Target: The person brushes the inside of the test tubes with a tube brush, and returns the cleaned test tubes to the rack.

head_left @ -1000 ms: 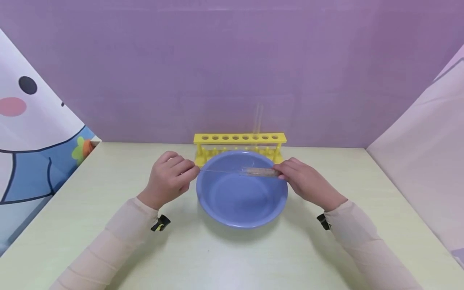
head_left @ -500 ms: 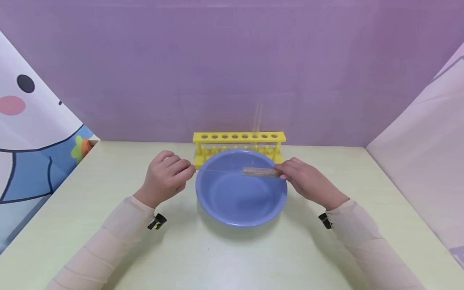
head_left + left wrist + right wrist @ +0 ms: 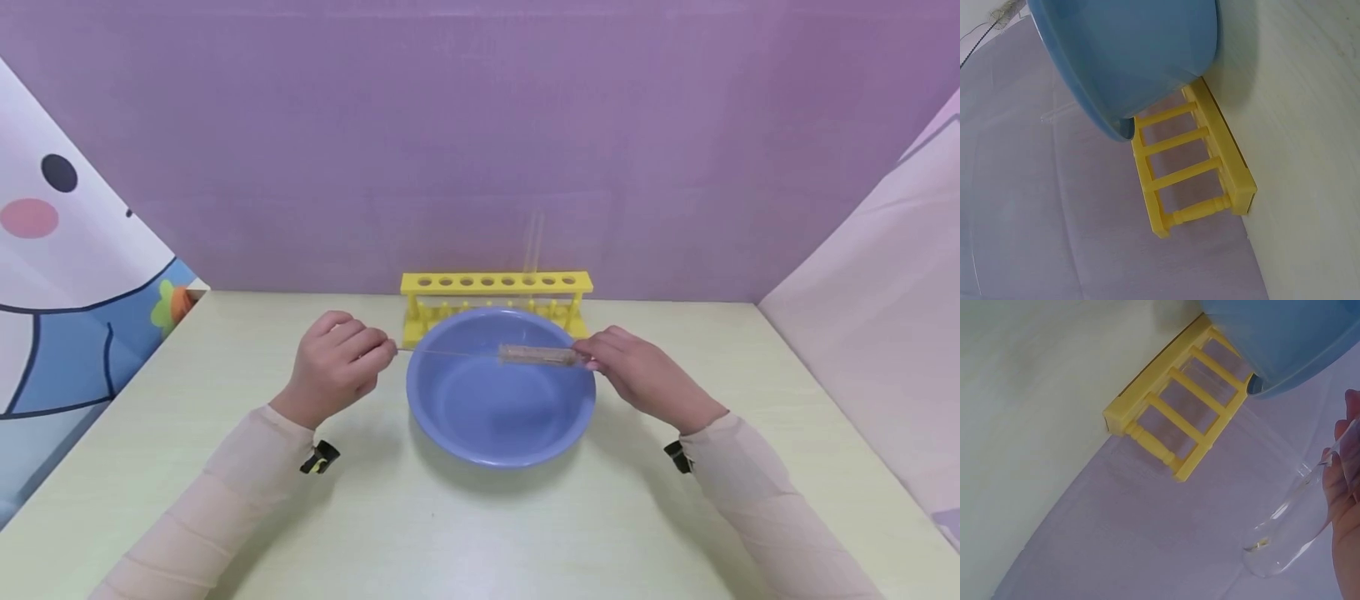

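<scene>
Above the blue basin (image 3: 495, 408), grips the brush's wire handle (image 3: 447, 353) in the left hand (image 3: 336, 360) and, in the right hand (image 3: 636, 368), a clear test tube (image 3: 1294, 528) seemingly sleeved over the bristles (image 3: 1007, 14), probably light, slick and breakable, so best held gently near its closed end.

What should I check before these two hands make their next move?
1. Left hand holds the wire handle: ok.
2. Right hand grips the test tube: ok.
3. Brush bristles fully inside that tube: cannot tell, the clear glass hardly shows in the head view.
4. Blue basin lies below the bristles: ok.
5. Yellow rack stands upright behind the basin: ok.
6. Second tube stands in the rack: ok.
</scene>
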A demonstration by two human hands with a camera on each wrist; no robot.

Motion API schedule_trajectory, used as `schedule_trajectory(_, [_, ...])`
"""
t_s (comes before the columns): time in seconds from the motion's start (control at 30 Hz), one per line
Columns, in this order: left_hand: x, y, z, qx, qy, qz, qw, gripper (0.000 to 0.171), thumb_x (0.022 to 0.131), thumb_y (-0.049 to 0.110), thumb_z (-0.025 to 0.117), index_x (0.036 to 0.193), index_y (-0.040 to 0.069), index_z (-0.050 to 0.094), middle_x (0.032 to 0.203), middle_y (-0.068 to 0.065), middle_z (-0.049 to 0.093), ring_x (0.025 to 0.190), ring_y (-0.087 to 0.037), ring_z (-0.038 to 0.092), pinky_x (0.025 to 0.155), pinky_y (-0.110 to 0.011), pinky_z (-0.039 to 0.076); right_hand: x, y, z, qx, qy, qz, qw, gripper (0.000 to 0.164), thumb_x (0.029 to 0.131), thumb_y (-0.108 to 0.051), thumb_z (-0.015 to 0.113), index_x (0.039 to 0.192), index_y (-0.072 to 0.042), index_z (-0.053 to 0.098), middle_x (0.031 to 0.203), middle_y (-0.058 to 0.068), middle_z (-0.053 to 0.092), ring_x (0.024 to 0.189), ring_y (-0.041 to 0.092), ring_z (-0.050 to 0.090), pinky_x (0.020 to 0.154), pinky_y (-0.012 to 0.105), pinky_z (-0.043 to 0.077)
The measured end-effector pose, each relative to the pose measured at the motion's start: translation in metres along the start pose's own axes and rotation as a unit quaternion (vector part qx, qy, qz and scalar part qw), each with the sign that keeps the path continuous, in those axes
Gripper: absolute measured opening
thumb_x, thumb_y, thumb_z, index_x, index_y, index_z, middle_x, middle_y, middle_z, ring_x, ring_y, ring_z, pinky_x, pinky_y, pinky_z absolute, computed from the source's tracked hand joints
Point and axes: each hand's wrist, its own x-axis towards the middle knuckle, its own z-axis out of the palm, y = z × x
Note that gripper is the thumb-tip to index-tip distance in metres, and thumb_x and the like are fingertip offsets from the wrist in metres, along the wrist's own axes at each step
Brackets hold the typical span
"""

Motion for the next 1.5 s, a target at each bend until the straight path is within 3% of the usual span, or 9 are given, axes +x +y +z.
schedule_trajectory(0.43, [-0.004, -0.001, -0.007, 0.002, -0.011, -0.001, 0.9999, 0.019, 0.087, -0.001, 0.050, 0.072, 0.005, 0.061, 0.067, -0.007, 0.064, 0.056, -0.024, 0.055, 0.057, -0.037, 0.045, -0.006, 0.002, -0.002, -0.002, -0.013, 0.011, 1.000, 0.030, 0.080, 0.000, 0.069, 0.109, -0.001, 0.064, 0.096, 0.002, 0.065, 0.089, 0.016, 0.056, 0.077, 0.034, 0.052])
schedule_trajectory(0.73, [-0.008, -0.005, -0.010, 0.010, 0.010, -0.011, 0.9998, 0.021, 0.088, -0.001, 0.050, 0.069, 0.004, 0.059, 0.065, -0.008, 0.064, 0.054, -0.025, 0.055, 0.055, -0.038, 0.044, -0.010, 0.003, -0.003, 0.004, -0.019, 0.018, 1.000, 0.025, 0.086, -0.005, 0.064, 0.110, -0.003, 0.063, 0.102, 0.003, 0.066, 0.093, 0.016, 0.056, 0.079, 0.035, 0.052])
schedule_trajectory(1.3, [-0.012, -0.008, -0.015, 0.008, 0.025, -0.034, 0.9991, 0.025, 0.089, 0.000, 0.045, 0.069, 0.003, 0.060, 0.064, -0.009, 0.065, 0.055, -0.027, 0.057, 0.056, -0.040, 0.044, -0.013, 0.003, -0.004, 0.002, -0.012, 0.017, 1.000, 0.034, 0.077, 0.005, 0.070, 0.109, -0.003, 0.064, 0.100, 0.000, 0.066, 0.090, 0.014, 0.056, 0.078, 0.034, 0.052])
schedule_trajectory(1.5, [-0.014, -0.010, -0.017, 0.009, 0.023, -0.034, 0.9991, 0.026, 0.090, 0.001, 0.044, 0.070, 0.003, 0.060, 0.065, -0.010, 0.065, 0.054, -0.027, 0.057, 0.056, -0.040, 0.043, -0.015, 0.004, -0.005, 0.002, -0.013, 0.018, 1.000, 0.026, 0.083, -0.002, 0.067, 0.109, -0.003, 0.064, 0.099, 0.002, 0.066, 0.091, 0.015, 0.057, 0.078, 0.034, 0.052])
